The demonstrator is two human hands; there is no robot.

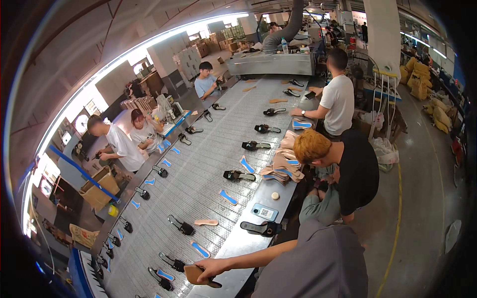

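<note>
One hand shows, the left hand (208,269), closed around a tan sole (195,274) at the steel surface's (247,239) near edge beside the mesh belt (198,164) - best kept flat, clear of the black sandal (173,262); the right hand is out of view.

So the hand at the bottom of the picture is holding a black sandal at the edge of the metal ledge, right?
Not quite: the hand holds a tan sole, not a black sandal. The head view shows it flat and light brown, gripped at the edge of the metal ledge. A black sandal does lie further up that ledge, untouched.
</note>
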